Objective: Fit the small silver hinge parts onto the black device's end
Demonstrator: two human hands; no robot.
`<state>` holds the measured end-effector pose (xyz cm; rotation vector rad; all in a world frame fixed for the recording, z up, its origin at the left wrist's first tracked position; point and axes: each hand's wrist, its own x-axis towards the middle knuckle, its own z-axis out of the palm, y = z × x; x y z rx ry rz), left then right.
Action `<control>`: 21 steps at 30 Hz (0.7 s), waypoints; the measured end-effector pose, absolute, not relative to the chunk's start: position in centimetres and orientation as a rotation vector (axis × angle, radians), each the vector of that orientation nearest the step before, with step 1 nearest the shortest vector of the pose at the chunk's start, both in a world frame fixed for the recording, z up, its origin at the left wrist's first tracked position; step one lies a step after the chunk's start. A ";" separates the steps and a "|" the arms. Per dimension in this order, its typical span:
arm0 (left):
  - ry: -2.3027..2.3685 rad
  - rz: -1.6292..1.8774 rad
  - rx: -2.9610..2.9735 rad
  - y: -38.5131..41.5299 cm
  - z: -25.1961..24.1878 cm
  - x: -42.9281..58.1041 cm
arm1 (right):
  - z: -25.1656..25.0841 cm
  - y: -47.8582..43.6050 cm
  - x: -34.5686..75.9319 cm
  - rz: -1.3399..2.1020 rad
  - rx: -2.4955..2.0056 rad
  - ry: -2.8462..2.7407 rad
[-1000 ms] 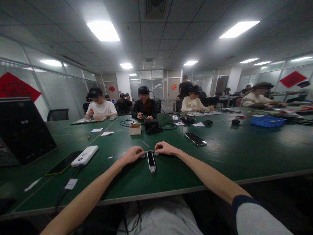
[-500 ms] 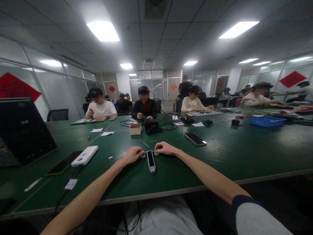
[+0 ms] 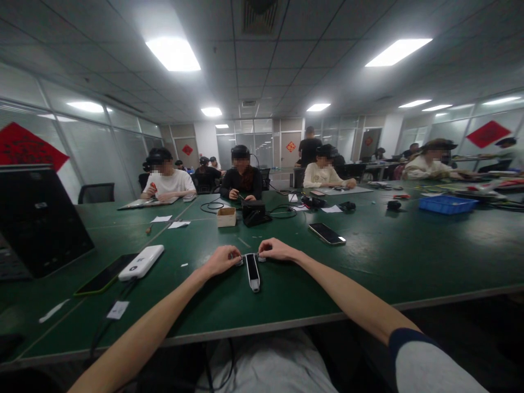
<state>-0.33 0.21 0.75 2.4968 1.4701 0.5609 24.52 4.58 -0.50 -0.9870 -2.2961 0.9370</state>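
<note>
A slim, light-grey device [image 3: 252,273] with a long black face lies on the green table straight ahead of me, its narrow end toward my body. Small grey side pieces stick out at both sides of its far end. My left hand [image 3: 224,258] is closed in a pinch at the left side piece [image 3: 240,262]. On the opposite side, my right hand [image 3: 277,250] pinches the right side piece [image 3: 262,258]. The fingertips partly hide both pieces, and I cannot tell exactly what kind of device this is.
A phone [image 3: 326,233] lies to the right; a white power bank [image 3: 141,262] and a green-edged phone [image 3: 105,274] lie left. Beyond my hands stand a small cardboard box [image 3: 226,217] and a black box [image 3: 254,213]. A blue tray [image 3: 447,204] sits far right. Several people sit across.
Almost nothing differs. Both hands stay at the far end of the device, with only a slight shift of the left fingers and a tiny shift of the whole view.
</note>
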 end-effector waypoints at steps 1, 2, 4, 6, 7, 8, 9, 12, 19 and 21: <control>1.475 0.568 2.486 0.2 0.8 -0.3 | -0.5 4.6 24.5 0.935 -0.990 -2.295; 1.480 0.574 2.475 0.1 0.8 -0.3 | -0.6 4.6 24.5 0.932 -0.992 -2.295; 1.489 0.586 2.452 0.0 0.7 -0.2 | -0.8 4.6 24.4 0.925 -0.992 -2.295; 1.495 0.600 2.431 -0.1 0.6 -0.2 | -0.9 4.5 24.3 0.914 -0.991 -2.294; 1.495 0.607 2.423 -0.1 0.5 -0.2 | -1.0 4.5 24.3 0.910 -0.990 -2.294; 1.492 0.614 2.417 -0.1 0.4 -0.2 | -1.0 4.5 24.3 0.907 -0.989 -2.295; 1.489 0.618 2.413 -0.1 0.4 -0.2 | -1.1 4.4 24.3 0.906 -0.988 -2.295; 1.486 0.613 2.406 0.0 0.3 -0.3 | -1.0 4.3 24.3 0.908 -0.986 -2.296; 1.505 0.569 2.415 -0.5 0.7 -0.2 | -1.2 4.6 24.4 0.906 -0.994 -2.308; 1.509 0.574 2.421 -0.6 0.8 -0.1 | -1.3 4.7 24.4 0.906 -0.996 -2.309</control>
